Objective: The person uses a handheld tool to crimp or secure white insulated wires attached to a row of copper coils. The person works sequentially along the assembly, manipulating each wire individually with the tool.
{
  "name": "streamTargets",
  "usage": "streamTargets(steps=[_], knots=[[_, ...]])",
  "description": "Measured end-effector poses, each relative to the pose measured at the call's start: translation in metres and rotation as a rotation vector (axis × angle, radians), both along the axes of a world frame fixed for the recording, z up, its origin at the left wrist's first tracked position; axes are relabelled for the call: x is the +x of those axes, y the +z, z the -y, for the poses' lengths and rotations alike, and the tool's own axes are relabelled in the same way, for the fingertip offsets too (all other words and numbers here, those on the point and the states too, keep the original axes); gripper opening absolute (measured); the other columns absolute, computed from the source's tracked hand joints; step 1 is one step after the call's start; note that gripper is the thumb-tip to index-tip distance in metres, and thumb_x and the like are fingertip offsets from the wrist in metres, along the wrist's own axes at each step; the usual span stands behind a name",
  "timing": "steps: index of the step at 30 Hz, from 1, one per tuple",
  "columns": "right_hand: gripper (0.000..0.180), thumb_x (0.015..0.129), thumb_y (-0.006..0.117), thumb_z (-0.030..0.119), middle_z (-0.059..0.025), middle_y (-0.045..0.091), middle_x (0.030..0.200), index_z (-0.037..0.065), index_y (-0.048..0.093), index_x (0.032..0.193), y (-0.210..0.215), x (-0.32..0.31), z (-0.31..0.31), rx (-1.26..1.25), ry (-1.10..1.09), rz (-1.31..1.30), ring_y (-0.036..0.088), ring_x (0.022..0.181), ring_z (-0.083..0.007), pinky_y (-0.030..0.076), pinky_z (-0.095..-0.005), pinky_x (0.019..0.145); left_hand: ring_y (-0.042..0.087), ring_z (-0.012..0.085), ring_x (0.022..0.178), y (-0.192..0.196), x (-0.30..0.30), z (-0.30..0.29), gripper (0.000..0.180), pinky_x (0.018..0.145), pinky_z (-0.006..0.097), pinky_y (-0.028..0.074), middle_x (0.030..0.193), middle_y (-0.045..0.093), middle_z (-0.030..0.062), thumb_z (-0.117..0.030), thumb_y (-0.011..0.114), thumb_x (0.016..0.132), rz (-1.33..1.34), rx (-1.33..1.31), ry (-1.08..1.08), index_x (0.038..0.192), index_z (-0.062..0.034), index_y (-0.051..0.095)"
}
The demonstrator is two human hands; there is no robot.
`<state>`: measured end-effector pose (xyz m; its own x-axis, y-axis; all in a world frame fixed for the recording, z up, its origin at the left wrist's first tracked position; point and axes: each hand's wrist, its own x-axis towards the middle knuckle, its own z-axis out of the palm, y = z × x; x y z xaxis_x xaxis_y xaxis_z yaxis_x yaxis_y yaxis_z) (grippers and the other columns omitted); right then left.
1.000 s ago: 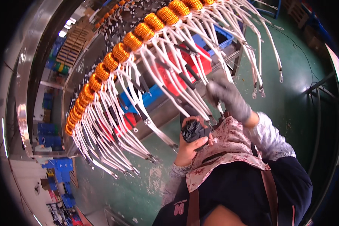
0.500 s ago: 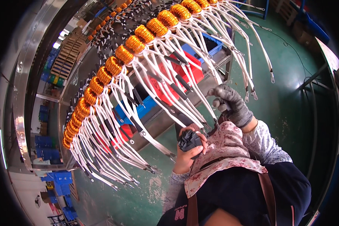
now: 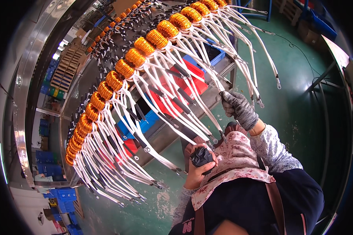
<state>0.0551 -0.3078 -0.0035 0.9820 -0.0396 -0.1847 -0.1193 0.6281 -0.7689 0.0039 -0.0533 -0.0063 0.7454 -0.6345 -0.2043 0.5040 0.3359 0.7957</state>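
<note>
A row of copper-wound toroidal coils (image 3: pixel 145 46) runs across the upper left, and white lead wires with metal lugs hang from them. My right hand (image 3: pixel 241 109), in a grey glove, has its fingers closed at the end of one white lead wire (image 3: pixel 215 80). Lower down, my bare left hand (image 3: pixel 196 172) is wrapped round a bundle of short black tubes (image 3: pixel 202 156) in front of my apron. Black sleeves (image 3: pixel 181 105) sit on several of the other leads, close to my left hand. The tip of the gripped lead is hidden by my glove.
Behind the leads, a red bin (image 3: pixel 192 84) and blue bins (image 3: pixel 215 55) rest on a metal bench frame (image 3: pixel 223 74). Further coils stand in a row at the back. Blue crates (image 3: pixel 60 196) are stacked at lower left; a cable (image 3: pixel 302 49) lies on the green floor.
My right hand has closed its fingers at the end of a white lead. The left hand has moved slightly down and right in view, still holding the black tubes.
</note>
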Motion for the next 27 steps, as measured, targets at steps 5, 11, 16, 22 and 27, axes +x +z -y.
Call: streamTargets(steps=[5,11,16,22,27], knots=[[0.034,0.096,0.054,0.035,0.0091,0.032,0.058,0.003,0.060,0.104,0.007,0.000,0.000,-0.080,-0.063,0.012,0.028,0.046,-0.0030,0.023,-0.0216,0.043,0.060,0.0217,0.081,-0.002,-0.002,-0.002,0.056,0.074,0.036,0.050,0.088,0.057,0.0109,0.006,0.065,0.072,0.003,-0.002,0.002,0.120,-0.0089,0.040],[0.036,0.095,0.057,0.034,0.0100,0.032,0.057,0.000,0.061,0.107,0.032,0.015,-0.007,-0.227,-0.037,-0.141,0.027,0.045,-0.0020,0.023,-0.0206,0.043,0.060,0.0211,0.081,0.000,0.000,-0.002,0.055,0.073,0.034,0.051,0.088,0.057,0.0107,0.005,0.065,0.073,0.005,0.004,0.001,0.120,-0.0082,0.039],[0.035,0.094,0.057,0.037,0.0097,0.038,0.058,0.003,0.064,0.100,0.019,0.060,-0.025,-0.185,0.013,-0.045,0.031,0.045,-0.0027,0.026,-0.0225,0.042,0.060,0.0209,0.081,0.002,-0.002,0.001,0.055,0.073,0.034,0.051,0.088,0.057,0.0100,0.002,0.065,0.074,-0.004,0.002,-0.037,0.121,-0.0067,0.038],[0.031,0.098,0.050,0.032,-0.0010,0.055,0.071,0.003,0.061,0.104,0.001,0.044,-0.042,-0.554,-0.165,0.087,0.053,0.069,-0.0058,0.045,-0.0227,0.060,0.058,0.0217,0.078,0.004,-0.004,-0.011,0.056,0.071,0.033,0.048,0.086,0.056,0.0103,-0.003,0.065,0.074,-0.012,0.006,0.008,0.121,-0.0081,0.035],[0.029,0.098,0.046,0.039,0.0047,0.050,0.066,0.013,0.055,0.091,-0.007,0.063,-0.023,0.302,0.336,0.136,0.046,0.052,-0.0059,0.042,-0.0209,0.048,0.059,0.0222,0.080,-0.004,0.000,-0.011,0.060,0.070,0.035,0.051,0.088,0.057,0.0124,-0.002,0.066,0.073,-0.016,-0.070,-0.042,0.124,-0.0102,0.036]])
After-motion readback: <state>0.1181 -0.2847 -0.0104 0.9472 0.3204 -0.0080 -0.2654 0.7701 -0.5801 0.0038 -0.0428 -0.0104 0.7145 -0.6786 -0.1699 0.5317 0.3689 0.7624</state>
